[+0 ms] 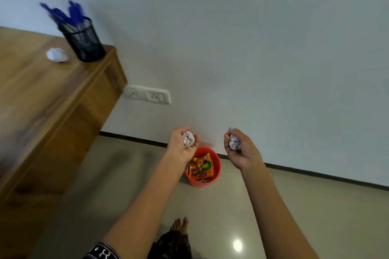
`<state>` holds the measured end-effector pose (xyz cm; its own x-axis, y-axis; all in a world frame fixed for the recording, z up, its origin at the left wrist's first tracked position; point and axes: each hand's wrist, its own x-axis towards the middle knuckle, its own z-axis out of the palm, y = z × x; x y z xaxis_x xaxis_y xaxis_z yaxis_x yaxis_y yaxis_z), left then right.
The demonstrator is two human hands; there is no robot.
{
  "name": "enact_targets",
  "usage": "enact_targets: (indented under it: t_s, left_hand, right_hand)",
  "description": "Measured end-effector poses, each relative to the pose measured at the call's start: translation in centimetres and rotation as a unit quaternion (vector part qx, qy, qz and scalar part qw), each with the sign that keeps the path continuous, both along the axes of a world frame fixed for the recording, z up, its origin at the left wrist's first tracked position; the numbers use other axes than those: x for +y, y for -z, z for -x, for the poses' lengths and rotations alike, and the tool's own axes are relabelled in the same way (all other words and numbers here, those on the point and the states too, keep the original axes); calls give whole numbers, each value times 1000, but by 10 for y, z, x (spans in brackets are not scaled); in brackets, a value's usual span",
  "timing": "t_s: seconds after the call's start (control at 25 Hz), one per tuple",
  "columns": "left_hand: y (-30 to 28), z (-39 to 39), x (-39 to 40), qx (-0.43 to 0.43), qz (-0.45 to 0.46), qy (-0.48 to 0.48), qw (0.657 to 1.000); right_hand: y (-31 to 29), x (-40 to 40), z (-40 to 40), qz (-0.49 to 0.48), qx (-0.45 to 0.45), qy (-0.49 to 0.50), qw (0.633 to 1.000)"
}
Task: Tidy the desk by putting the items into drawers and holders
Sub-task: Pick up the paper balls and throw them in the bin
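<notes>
My left hand (182, 143) is cupped around a crumpled paper ball (188, 138), held just above the left rim of an orange bin (216, 171) on the floor. My right hand (242, 149) grips a second crumpled paper ball (234, 142) to the right of the bin and above it. Inside the bin lies a colourful snack wrapper (201, 168). A third white paper ball (56, 55) rests on the wooden desk (42, 99) at the left, beside a black mesh pen holder (84, 42) filled with several blue pens (69, 12).
A white wall with a socket plate (147, 94) stands behind the bin. The tiled floor (130, 174) spreads below, with my bare foot (180, 225) near the bottom centre. The desk's side panel drops to the floor at the left.
</notes>
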<state>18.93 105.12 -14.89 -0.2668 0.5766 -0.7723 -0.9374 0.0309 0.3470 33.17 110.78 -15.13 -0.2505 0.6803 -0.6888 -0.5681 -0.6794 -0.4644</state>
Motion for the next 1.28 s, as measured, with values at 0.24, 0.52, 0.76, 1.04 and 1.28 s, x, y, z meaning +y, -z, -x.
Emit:
enact_targets:
  t_s: [0.24,0.52,0.76,1.04,1.28]
  left_hand:
    - [106,-17,61,-28,145,38,988]
    - [251,-32,98,-20,249,49,967]
    - [352,-34,114,-10,304,43,952]
    - [408,-27,123,-29,304,72,949]
    - [393,-16,115,1,314,71,947]
  right_hand:
    - [102,67,-22,75,-82,-30,993]
    - [246,91,-23,171,-195,-123,958]
    - [358,98,-10,208,-204,-178,940]
    - [428,106,20,209,-263,-229,913]
    - [404,103,32,179,-346,-231,891]
